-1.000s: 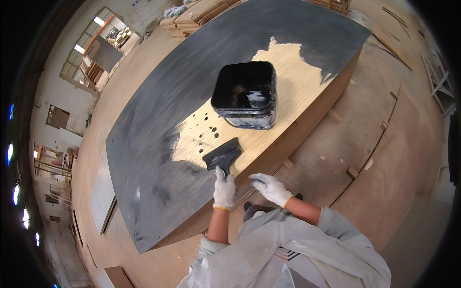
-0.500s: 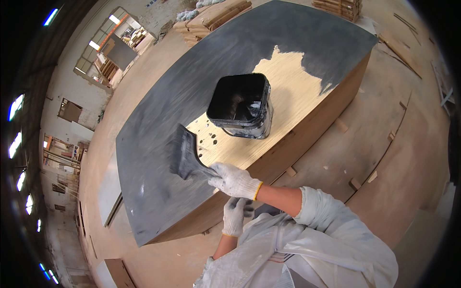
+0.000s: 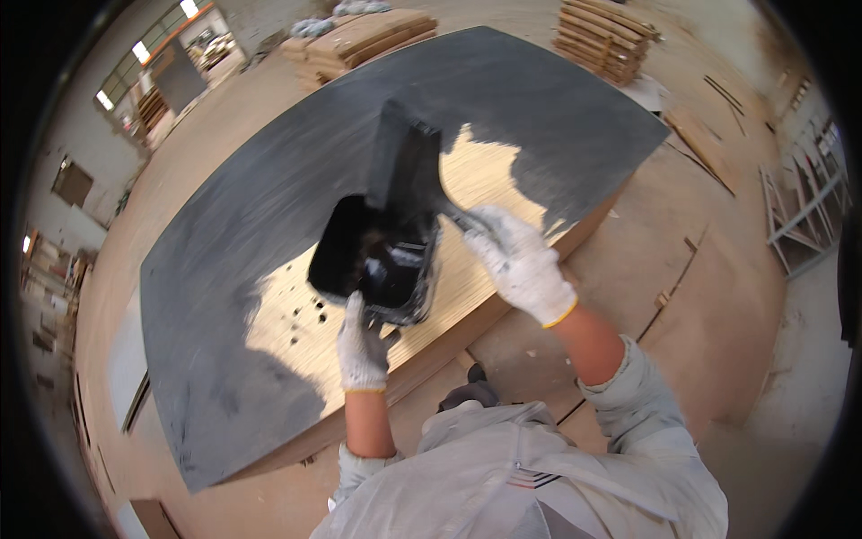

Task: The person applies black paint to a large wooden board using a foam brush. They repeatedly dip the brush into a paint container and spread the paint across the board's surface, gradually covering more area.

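Observation:
My right hand [image 3: 521, 262], in a white knitted glove, grips the handle of a wide black paintbrush [image 3: 404, 162]. The bristles are raised above the far side of a square black paint bucket [image 3: 420, 310]. My gloved left hand [image 3: 362, 352] holds the bucket's near rim, with one digit over the edge. Dark liquid coats the inside of the bucket. Under it lies a large wooden board [image 3: 224, 234], mostly covered in dark grey-black paint. A pale wood patch [image 3: 489, 175] shows around the bucket, with several black drips to its left.
Stacked brown bundles [image 3: 603, 40] and a wrapped stack [image 3: 368, 38] stand beyond the board. Wood strips [image 3: 700, 153] lie on the floor to the right, near a metal frame [image 3: 804, 211]. A panel [image 3: 132, 359] lies left of the board.
The brush has risen from the painted surface at the left to above the bucket. My left hand has come up from beside the board onto the bucket's rim. The view has shifted.

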`<control>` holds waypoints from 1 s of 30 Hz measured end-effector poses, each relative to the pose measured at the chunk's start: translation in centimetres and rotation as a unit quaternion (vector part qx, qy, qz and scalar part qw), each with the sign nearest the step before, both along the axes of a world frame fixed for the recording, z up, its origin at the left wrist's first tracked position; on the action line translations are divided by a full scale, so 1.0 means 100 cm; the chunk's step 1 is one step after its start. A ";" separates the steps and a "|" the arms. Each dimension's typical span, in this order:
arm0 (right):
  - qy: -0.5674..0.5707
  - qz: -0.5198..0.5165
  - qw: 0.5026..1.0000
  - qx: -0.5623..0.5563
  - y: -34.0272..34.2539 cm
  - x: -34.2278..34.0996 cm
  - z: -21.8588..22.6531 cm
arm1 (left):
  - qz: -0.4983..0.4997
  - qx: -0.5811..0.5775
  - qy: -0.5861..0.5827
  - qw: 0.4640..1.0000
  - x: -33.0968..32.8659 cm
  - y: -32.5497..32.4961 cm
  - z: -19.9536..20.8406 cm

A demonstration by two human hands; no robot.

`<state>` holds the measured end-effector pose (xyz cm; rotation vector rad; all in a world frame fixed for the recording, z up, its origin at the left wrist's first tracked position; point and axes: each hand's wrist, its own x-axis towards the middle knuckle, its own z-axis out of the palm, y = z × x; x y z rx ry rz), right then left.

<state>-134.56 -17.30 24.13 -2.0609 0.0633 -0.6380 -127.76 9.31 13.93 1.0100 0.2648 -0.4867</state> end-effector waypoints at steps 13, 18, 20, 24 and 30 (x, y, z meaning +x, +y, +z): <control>0.164 -0.011 0.971 -0.175 -0.128 0.028 0.025 | -0.030 -0.045 -0.048 0.997 0.039 -0.093 0.036; 0.241 -0.043 0.914 -0.324 -0.201 0.053 0.077 | -0.094 0.020 -0.105 0.990 0.059 -0.195 0.042; 0.244 -0.027 0.904 -0.350 -0.234 0.071 0.088 | -0.110 0.028 -0.102 0.988 0.062 -0.241 0.046; 0.342 -0.011 0.839 -0.424 -0.305 0.122 0.106 | -0.146 -0.003 -0.089 0.985 0.075 -0.342 0.032; 0.384 -0.029 0.815 -0.432 -0.453 0.172 0.060 | -0.173 -0.010 -0.050 0.984 0.073 -0.501 0.028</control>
